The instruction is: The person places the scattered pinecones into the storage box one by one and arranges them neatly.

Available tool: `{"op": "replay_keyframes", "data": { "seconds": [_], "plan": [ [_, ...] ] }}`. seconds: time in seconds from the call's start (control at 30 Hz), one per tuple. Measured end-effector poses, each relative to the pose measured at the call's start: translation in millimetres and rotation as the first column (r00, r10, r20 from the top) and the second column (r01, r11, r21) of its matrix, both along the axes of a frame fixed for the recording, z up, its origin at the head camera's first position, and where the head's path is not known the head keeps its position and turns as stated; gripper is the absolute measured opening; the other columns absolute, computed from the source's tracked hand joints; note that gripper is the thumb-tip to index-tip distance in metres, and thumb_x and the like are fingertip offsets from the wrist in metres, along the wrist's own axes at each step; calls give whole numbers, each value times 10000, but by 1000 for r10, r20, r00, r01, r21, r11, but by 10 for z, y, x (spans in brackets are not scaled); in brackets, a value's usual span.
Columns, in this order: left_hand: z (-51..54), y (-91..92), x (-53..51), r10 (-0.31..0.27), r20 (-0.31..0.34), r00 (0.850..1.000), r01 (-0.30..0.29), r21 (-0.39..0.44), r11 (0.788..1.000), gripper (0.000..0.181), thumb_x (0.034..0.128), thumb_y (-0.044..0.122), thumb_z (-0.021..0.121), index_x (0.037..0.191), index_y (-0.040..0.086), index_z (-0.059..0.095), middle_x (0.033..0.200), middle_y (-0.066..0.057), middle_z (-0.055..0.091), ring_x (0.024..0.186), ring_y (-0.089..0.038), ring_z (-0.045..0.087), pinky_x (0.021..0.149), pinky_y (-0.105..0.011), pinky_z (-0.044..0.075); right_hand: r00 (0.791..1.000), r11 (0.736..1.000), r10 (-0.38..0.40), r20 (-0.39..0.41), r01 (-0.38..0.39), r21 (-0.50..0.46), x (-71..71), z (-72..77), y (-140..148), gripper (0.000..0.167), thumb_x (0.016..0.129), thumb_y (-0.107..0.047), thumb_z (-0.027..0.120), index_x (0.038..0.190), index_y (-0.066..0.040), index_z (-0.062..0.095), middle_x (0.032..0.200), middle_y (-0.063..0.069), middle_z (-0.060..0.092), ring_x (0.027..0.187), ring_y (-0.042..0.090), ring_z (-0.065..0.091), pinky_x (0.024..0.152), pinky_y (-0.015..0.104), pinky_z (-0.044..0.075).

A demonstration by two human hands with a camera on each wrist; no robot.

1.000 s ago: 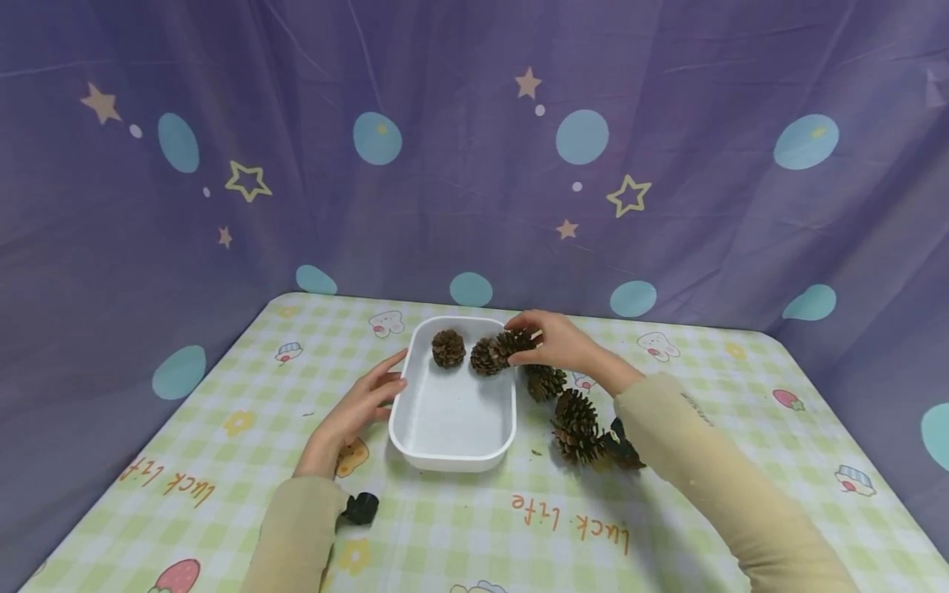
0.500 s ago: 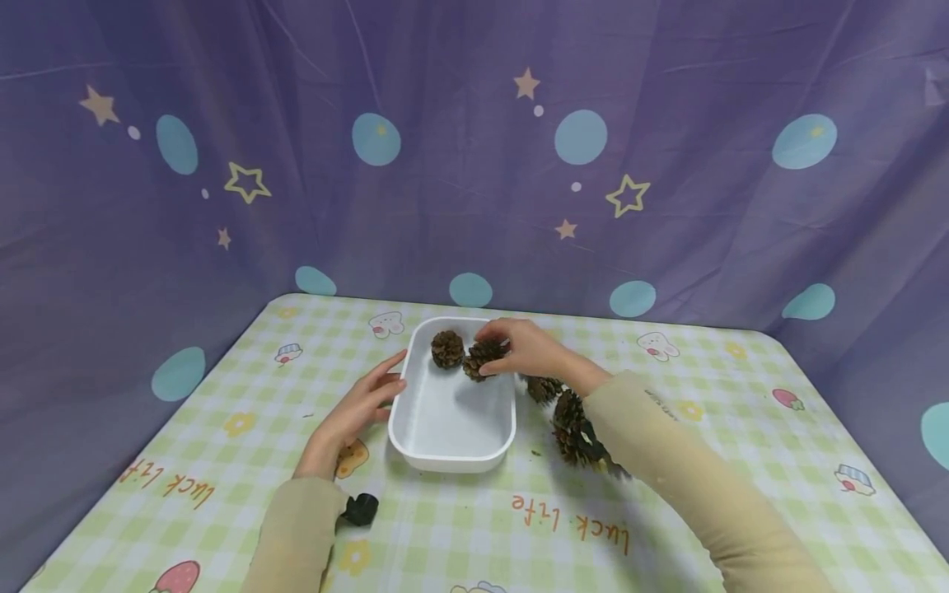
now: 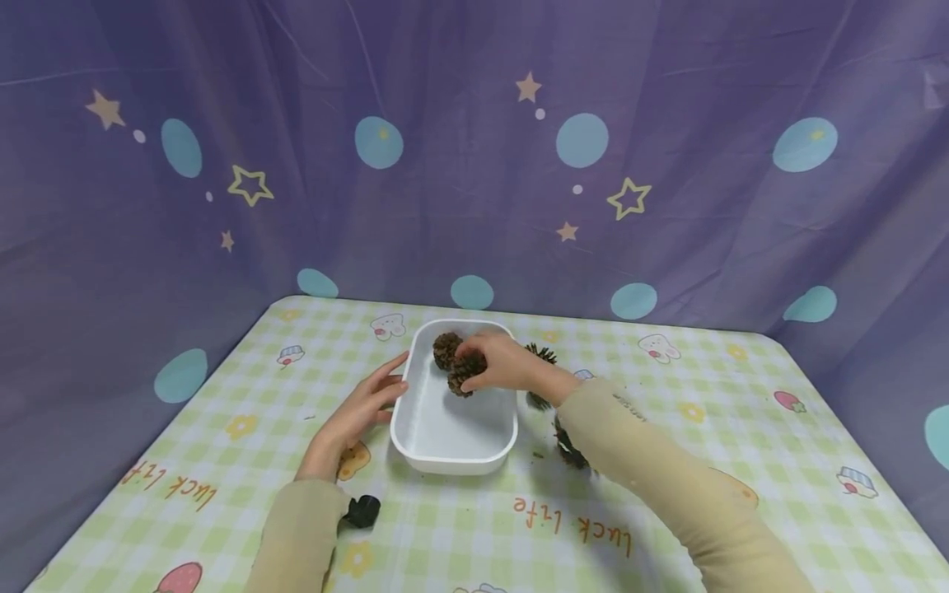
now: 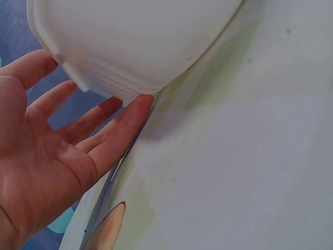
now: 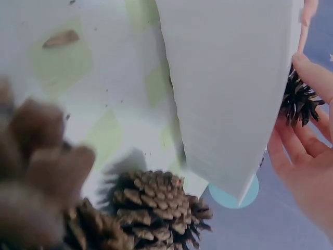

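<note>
A white rectangular box [image 3: 452, 428] stands on the table, with a brown pine cone [image 3: 446, 352] in its far left corner. My right hand [image 3: 504, 362] reaches over the right rim and holds a second pine cone [image 3: 463, 379] inside the box, close against the first. In the right wrist view the held pine cone [image 5: 299, 101] shows between thumb and fingers, partly hidden by the box wall. My left hand [image 3: 363, 412] touches the box's left side with extended fingers, and the left wrist view shows fingertips [image 4: 143, 101] against the outer wall.
Right of the box lie more pine cones [image 5: 156, 203], partly covered by my right forearm in the head view. A checked cloth [image 3: 245, 478] with printed pictures covers the table. A purple curtain [image 3: 445, 206] hangs behind. Small brown scraps [image 5: 61, 38] lie on the cloth.
My right hand has carried its pine cone from the right rim leftward and nearer to me, into the box beside the other cone. The left hand has stayed at the box's side.
</note>
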State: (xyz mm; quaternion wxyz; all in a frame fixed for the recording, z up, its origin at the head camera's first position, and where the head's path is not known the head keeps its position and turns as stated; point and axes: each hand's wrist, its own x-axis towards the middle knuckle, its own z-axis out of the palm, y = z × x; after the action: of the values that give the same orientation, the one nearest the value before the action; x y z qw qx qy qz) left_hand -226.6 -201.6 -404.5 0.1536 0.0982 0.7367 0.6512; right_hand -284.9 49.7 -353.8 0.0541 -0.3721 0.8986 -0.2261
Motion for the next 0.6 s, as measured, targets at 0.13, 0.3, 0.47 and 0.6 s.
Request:
{"op": "replay_keyframes", "data": {
  "seconds": [0.13,0.3,0.47,0.6],
  "plan": [
    [-45,-22,-19,-1,-3,1000,1,2,1000,585,962,266,460,1469,268,167,1405,-217,331,1221,-404,410,861,-429,503,999,999,-41,-6,41,14,-8,-38,-105,524,723,-301,770,1165,-96,575,1131,43,609,1062,185,552,922,307,453],
    [-165,-52,-93,13,-20,1000,-14,-10,1000,591,938,338,495,1451,327,203,1389,-173,371,1204,-356,448,852,-414,510,998,998,-60,-13,60,30,-7,-71,-210,508,718,-306,775,1139,-100,580,1119,41,606,1051,190,556,916,310,457],
    [-5,5,-5,8,-11,1000,-8,-19,1000,591,959,273,466,1470,251,171,1394,-206,352,1211,-384,430,859,-420,505,996,993,-87,-19,88,79,10,-116,-266,490,741,-330,753,1156,-139,577,1217,65,539,1118,221,517,937,347,446],
    [-13,-4,-12,7,-1,1000,-7,-12,1000,584,970,234,443,1475,239,150,1403,-224,329,1218,-410,409,848,-428,509,995,991,-95,-30,98,96,24,-172,-309,485,744,-324,751,1163,-148,579,1218,67,521,1098,215,519,921,346,452]
  ]
}}
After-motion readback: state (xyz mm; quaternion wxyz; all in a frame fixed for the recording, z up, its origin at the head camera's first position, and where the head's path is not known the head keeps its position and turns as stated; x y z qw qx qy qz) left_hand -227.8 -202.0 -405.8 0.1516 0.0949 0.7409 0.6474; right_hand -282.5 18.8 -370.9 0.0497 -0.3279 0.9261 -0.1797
